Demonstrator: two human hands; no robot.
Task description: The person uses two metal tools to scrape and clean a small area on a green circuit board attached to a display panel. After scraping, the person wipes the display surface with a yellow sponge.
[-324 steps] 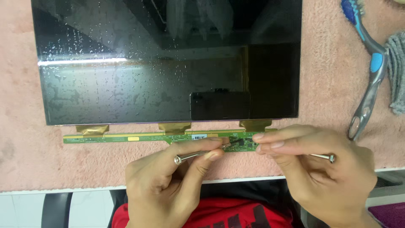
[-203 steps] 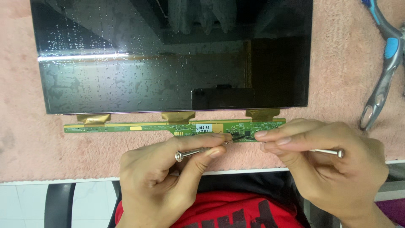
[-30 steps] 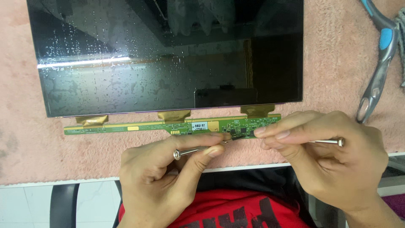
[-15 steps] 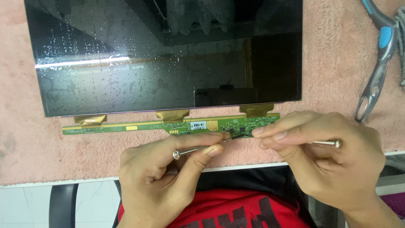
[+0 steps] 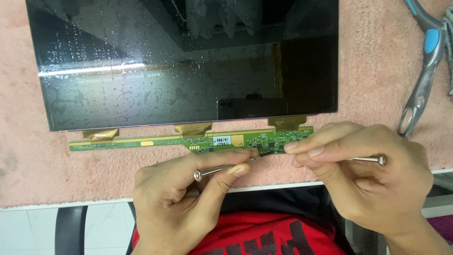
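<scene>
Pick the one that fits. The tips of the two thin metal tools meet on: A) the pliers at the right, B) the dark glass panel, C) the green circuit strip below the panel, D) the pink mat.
C: the left hand and right hand each point a metal tool at the green strip, near its right end.

An electronics repair bench: a bare display panel with its green circuit strip lies on a pink mat beside pliers.
</scene>
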